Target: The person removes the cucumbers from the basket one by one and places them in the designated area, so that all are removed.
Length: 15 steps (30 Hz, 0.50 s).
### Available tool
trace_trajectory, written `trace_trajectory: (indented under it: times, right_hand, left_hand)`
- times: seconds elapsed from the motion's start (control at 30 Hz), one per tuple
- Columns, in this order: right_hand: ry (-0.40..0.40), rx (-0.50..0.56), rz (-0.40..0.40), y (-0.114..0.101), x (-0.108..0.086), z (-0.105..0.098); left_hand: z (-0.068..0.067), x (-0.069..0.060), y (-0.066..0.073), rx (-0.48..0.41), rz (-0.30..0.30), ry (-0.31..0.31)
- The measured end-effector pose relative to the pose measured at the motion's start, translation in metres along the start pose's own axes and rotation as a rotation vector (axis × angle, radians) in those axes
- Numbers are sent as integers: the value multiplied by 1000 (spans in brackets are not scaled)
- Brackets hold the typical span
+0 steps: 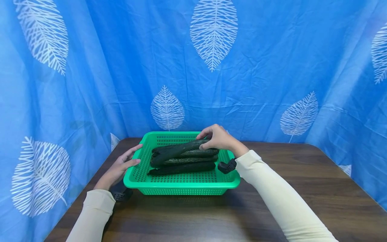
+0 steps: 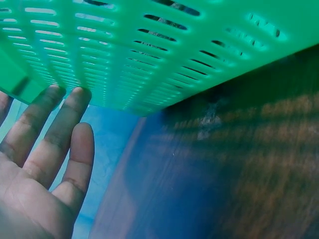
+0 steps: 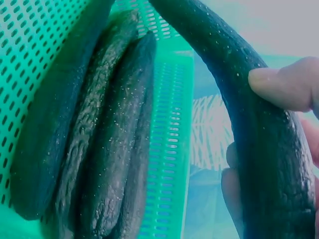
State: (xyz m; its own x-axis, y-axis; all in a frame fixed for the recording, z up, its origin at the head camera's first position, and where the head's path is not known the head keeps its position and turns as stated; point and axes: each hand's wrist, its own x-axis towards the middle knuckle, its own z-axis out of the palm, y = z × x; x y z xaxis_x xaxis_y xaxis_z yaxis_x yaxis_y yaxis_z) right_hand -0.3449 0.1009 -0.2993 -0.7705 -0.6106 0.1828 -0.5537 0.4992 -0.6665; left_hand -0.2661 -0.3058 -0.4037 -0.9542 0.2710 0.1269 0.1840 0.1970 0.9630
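- I see the right hand [image 1: 220, 139] gripping one cucumber [image 1: 181, 149], tilted over the other cucumbers [image 1: 184, 168] in the green basket [image 1: 181, 185].
- The left hand [image 1: 120, 166] has its fingers nearly straight, at the basket's left end.
- The basket sits on the wooden table [image 1: 290, 174].

Brown, wood-grained table [image 1: 181, 218] before you
Left of centre, toward the far edge, you have a green basket [image 1: 181, 184] standing upright on it.
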Motion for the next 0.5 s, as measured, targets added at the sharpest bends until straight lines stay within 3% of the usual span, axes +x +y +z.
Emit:
trace_trajectory:
  times: [0.5]
  right_hand:
    - [115,74,21,12,-35,-25]
  left_hand:
    - [0,-1,0,-18,-11,-6]
